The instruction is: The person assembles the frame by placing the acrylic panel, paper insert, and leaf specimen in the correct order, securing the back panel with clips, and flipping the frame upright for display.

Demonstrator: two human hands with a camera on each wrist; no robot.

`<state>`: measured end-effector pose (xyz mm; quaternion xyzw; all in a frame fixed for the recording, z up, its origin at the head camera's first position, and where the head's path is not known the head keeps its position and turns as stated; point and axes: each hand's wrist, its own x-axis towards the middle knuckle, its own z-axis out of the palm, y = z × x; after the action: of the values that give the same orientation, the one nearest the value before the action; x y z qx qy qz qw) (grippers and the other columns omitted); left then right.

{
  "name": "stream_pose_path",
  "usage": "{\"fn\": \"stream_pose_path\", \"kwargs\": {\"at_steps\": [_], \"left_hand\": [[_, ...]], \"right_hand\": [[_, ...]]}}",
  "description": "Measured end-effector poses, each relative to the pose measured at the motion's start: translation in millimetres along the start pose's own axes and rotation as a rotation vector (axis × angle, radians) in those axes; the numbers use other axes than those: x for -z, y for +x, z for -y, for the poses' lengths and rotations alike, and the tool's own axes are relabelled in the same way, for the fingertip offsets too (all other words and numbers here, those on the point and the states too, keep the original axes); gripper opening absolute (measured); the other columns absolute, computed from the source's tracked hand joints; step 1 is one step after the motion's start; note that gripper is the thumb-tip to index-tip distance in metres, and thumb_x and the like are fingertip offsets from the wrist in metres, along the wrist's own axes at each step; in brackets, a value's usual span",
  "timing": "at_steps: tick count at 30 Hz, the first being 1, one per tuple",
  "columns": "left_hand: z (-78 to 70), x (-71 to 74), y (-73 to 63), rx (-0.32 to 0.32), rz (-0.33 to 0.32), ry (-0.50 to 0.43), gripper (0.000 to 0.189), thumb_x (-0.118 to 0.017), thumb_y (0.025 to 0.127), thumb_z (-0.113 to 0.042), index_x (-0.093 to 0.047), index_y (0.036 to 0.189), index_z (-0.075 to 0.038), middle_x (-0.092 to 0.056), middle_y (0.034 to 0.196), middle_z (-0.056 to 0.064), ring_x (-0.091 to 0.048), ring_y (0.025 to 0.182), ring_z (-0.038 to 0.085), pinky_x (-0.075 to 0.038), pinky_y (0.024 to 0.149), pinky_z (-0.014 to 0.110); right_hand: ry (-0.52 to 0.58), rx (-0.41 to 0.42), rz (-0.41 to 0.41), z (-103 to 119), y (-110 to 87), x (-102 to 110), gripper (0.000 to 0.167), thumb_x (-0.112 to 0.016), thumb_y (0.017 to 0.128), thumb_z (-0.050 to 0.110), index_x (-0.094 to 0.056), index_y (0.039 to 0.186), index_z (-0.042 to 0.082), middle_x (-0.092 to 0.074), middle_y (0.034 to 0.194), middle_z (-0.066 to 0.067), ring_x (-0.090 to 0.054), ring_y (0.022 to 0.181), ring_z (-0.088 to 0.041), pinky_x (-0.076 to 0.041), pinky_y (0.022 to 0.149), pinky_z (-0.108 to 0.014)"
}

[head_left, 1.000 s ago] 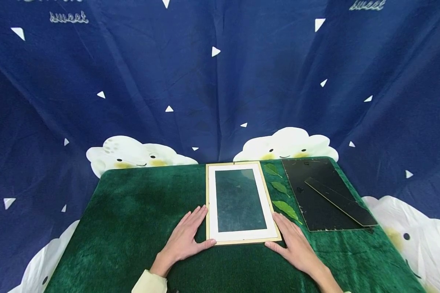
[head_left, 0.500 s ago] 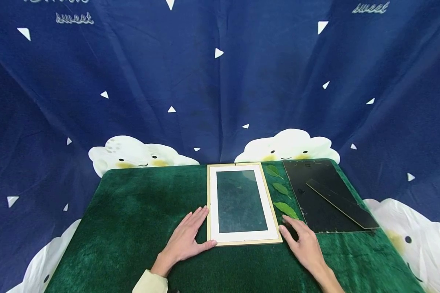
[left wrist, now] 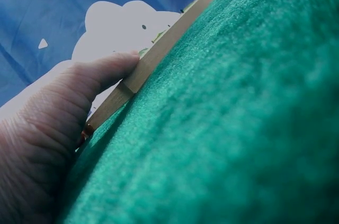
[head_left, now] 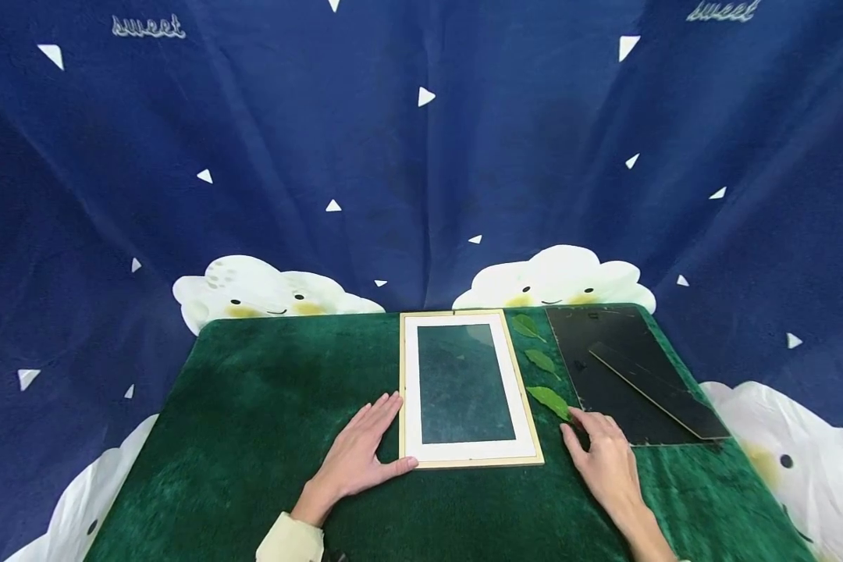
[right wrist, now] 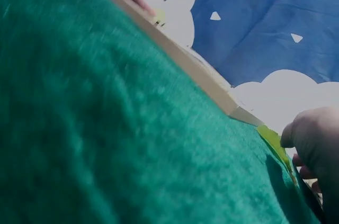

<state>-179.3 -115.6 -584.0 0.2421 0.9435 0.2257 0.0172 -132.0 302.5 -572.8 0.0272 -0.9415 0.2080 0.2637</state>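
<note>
A light wood picture frame (head_left: 534, 437) with a white mat and a glass-like dark middle lies flat on the green cloth. My left hand (head_left: 357, 453) rests at its lower left corner, fingers straight along the side and thumb (left wrist: 114, 68) on the front edge. To the right of the frame, three green leaves lie in a column: a top leaf (head_left: 527, 326), a middle leaf (head_left: 541, 361) and a larger bottom leaf (head_left: 548, 401). My right hand (head_left: 607, 460) is at the stem end of the bottom leaf (right wrist: 274, 143), fingers loosely bent, thumb apart from them.
A black backing board (head_left: 628, 390) with a slanted stand leg (head_left: 653, 394) lies on the right, close beside my right fingers. Green plush cloth (head_left: 267, 390) covers the table. Behind hangs a blue curtain (head_left: 365, 156) with white clouds and triangles.
My right hand has left the frame's lower right corner and moved right to the bottom leaf's stem end. The left hand stays on the frame.
</note>
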Motion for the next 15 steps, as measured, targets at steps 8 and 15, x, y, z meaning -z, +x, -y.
{"fn": "stream_pose_path", "kwargs": {"at_steps": [8,15], "left_hand": [[0.9,-1.0,2.0,-0.006,0.001,0.017,0.111,-0.051,0.084,-0.09,-0.023,0.168,-0.022,-0.022,0.172,-0.009,-0.014,0.16,0.008,-0.017,0.129,0.039],[0.7,-0.7,1.5,-0.012,-0.004,0.001,0.11,-0.052,0.084,-0.088,-0.024,0.168,-0.022,-0.023,0.172,-0.009,-0.015,0.16,0.008,-0.018,0.129,0.041]], "right_hand": [[-0.112,0.111,-0.035,-9,6.3,2,0.038,-0.084,0.082,0.012,-0.073,0.114,-0.005,-0.07,0.108,-0.024,-0.061,0.104,-0.045,-0.048,0.083,-0.06],[-0.139,0.137,-0.003,-14,9.1,2,0.03,-0.086,0.081,0.015,-0.077,0.101,-0.004,-0.068,0.101,-0.02,-0.061,0.095,-0.042,-0.049,0.076,-0.056]]}}
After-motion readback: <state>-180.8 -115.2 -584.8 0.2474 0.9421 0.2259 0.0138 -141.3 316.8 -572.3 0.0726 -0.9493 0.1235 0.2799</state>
